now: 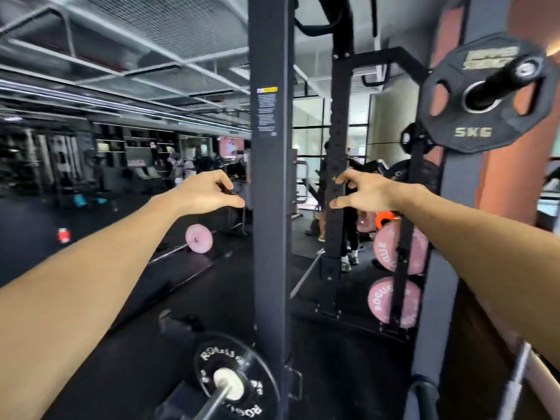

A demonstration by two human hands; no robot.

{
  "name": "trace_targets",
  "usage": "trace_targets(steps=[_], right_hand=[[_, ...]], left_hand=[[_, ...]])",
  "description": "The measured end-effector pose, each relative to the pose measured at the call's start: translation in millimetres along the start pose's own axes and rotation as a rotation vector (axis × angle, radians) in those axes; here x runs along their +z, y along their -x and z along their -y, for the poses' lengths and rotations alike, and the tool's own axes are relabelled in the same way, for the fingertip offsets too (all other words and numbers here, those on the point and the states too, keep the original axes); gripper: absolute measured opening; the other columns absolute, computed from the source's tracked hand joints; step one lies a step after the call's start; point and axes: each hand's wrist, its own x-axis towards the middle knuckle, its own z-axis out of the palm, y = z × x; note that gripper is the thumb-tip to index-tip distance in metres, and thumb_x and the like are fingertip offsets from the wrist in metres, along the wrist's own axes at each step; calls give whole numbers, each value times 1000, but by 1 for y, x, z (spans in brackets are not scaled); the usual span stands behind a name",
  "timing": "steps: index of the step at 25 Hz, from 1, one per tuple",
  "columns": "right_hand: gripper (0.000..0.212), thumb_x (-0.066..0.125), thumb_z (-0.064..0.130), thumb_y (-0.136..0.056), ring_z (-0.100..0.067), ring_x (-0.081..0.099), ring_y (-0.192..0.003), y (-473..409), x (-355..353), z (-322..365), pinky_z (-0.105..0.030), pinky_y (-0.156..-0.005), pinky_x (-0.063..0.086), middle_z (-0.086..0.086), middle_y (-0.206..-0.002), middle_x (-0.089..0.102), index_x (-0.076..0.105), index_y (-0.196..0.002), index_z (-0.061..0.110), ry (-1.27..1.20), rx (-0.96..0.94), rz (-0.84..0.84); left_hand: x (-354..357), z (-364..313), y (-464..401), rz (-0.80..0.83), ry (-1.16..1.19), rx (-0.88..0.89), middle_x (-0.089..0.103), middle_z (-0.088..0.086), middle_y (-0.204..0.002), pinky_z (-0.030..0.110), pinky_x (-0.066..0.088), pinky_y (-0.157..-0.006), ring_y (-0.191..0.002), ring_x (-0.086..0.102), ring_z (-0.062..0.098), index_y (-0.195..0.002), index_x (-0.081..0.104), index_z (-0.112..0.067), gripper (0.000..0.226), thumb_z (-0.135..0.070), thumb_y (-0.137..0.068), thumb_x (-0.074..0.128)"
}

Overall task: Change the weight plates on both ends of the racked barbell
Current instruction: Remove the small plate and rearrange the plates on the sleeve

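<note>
Head view shows left hand (209, 192) and right hand (362, 194) both empty, fingers loosely spread, with the black plate (233, 377) on the barbell (216, 403) at six o'clock, nearer the left.

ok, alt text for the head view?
Both bare hands, left and right, reach forward empty either side of a black rack upright. A black 5KG plate hangs on a peg upper right; a black plate on a barbell sits below.
</note>
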Motion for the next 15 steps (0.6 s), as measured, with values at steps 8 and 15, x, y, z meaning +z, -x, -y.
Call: trace_targets(steps=[8,15], right_hand=[[71,64,61,-85,-28,45,-130,-76,111,214,-41,-107,36,-8,-143,47,39,-141,26,-67,-118,84],[74,64,56,-88,-31,44,-131,-135,180,338,-43,-109,35,-11,-141,48,31,-147,26,-123,-126,89]], left_hand=[[-139,201,32,-56,-92,-126,58,0,-116,33,38,-87,-110,54,24,-117,61,-25,45,-50,-82,75],[-192,330,0,-25,-78,-113,56,3,-125,33,39,-91,-114,54,24,-121,59,-26,49,-49,-81,76]])
